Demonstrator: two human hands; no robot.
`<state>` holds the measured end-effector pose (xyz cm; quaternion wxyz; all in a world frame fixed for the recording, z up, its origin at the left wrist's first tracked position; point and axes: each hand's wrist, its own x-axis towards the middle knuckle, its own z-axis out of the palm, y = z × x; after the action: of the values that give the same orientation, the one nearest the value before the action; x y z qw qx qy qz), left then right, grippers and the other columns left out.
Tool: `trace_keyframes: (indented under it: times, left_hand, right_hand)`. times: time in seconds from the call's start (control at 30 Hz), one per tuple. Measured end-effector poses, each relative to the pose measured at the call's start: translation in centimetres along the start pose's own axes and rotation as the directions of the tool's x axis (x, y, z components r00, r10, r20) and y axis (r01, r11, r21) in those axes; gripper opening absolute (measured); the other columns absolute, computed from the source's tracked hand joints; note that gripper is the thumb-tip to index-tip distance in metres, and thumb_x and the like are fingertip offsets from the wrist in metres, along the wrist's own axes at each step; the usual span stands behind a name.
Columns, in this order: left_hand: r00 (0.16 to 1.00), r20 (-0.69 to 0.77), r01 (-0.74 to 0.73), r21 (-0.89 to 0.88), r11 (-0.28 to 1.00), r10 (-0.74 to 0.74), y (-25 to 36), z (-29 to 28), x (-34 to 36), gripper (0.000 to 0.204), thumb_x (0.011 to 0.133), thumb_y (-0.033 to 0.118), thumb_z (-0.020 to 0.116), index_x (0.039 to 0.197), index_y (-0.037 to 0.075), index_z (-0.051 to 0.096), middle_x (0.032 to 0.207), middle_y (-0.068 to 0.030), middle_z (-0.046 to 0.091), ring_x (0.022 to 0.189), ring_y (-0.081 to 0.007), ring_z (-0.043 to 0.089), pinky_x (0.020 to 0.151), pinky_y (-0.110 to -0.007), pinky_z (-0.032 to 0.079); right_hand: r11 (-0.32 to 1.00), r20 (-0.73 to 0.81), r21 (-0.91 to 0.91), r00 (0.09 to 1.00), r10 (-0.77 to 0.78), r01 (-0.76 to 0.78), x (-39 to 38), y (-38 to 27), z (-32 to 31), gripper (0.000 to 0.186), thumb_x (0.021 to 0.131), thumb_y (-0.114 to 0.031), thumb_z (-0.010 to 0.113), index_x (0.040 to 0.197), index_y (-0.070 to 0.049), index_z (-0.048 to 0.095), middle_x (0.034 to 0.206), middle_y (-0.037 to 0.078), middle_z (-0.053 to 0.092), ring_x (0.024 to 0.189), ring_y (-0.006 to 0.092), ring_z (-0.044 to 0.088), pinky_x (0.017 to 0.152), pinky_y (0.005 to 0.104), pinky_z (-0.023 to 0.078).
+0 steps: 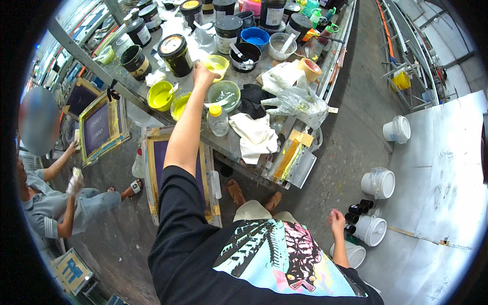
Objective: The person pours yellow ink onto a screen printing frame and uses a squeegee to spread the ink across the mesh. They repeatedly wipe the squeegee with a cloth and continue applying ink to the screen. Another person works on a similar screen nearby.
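My left arm reaches out over the cluttered table. My left hand point(205, 75) is closed on the rim of a small bowl with yellow ink point(217, 65). Nearest to it are a tub of bright yellow ink point(161, 95), another yellow tub point(179, 107) partly behind my forearm, and a bowl of greenish liquid point(224, 95). A clear bottle with a yellow cap point(217, 124) stands by the table's near edge. Away from the table, my right hand point(336, 222) hangs at my right side, holding nothing, its fingers loosely bent and apart.
Black ink jars point(175, 55), a blue bowl point(255, 36), white cloths point(254, 137) and a plastic bag point(300, 99) crowd the table. A framed screen point(208, 175) leans below it. At left a person point(56, 203) handles another screen point(99, 124). White buckets point(370, 230) line the right.
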<state>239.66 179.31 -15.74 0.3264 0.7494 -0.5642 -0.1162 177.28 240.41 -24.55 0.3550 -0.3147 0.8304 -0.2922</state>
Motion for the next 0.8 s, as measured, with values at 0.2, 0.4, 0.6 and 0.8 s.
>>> trace_keyframes:
  times: [0.2, 0.4, 0.6, 0.8]
  left_hand:
    - [1.0, -0.004, -0.027, -0.142, 0.989, 0.027, -1.7, -6.9, -6.9, 0.081, 0.077, 0.009, 0.072, 0.15, -0.005, 0.04, 0.138, -0.029, 0.06, 0.123, -0.0371, 0.064, 0.104, -0.041, 0.052]
    - [0.99, -0.121, -0.039, -0.727, 0.685, -0.073, 0.7, -18.9, -23.3, 0.063, 0.093, -0.005, 0.059, 0.153, 0.002, 0.041, 0.148, -0.0186, 0.052, 0.125, -0.0284, 0.062, 0.097, -0.037, 0.055]
    - [0.906, 0.034, 0.278, -0.8, 0.532, -0.423, -7.4, -18.5, -38.4, 0.047, 0.098, -0.001, 0.06, 0.144, 0.002, 0.051, 0.136, -0.012, 0.06, 0.112, -0.0202, 0.065, 0.086, -0.03, 0.055]
    - [0.85, 0.166, 0.429, -0.77, 0.473, -0.5, -9.7, -15.9, -46.9, 0.037, 0.097, -0.001, 0.063, 0.134, 0.001, 0.059, 0.125, -0.009, 0.066, 0.107, -0.0162, 0.066, 0.087, -0.028, 0.054]
  right_hand:
    - [0.812, -0.125, -0.055, 0.803, -0.583, 0.581, 1.7, -23.0, 6.3, 0.018, 0.098, -0.014, 0.069, 0.11, -0.001, 0.073, 0.098, 0.008, 0.073, 0.087, 0.0149, 0.066, 0.08, 0.0289, 0.053]
    - [0.375, 0.386, -0.091, 0.38, -0.841, 0.922, 2.8, -41.9, 18.8, 0.022, 0.086, -0.018, 0.078, 0.103, -0.007, 0.07, 0.096, 0.008, 0.07, 0.092, 0.0271, 0.067, 0.083, 0.0378, 0.052]
    - [-0.043, 0.635, -0.352, 0.205, -0.745, 0.935, 9.1, -44.5, 28.5, 0.031, 0.079, -0.035, 0.082, 0.099, -0.014, 0.07, 0.097, 0.006, 0.07, 0.1, 0.027, 0.067, 0.085, 0.0406, 0.052]
    - [0.332, 0.694, -0.25, 0.407, -0.594, 0.91, 10.3, -49.2, 27.4, 0.029, 0.087, -0.04, 0.076, 0.097, -0.013, 0.08, 0.09, 0.01, 0.076, 0.086, 0.0295, 0.073, 0.077, 0.0408, 0.056]
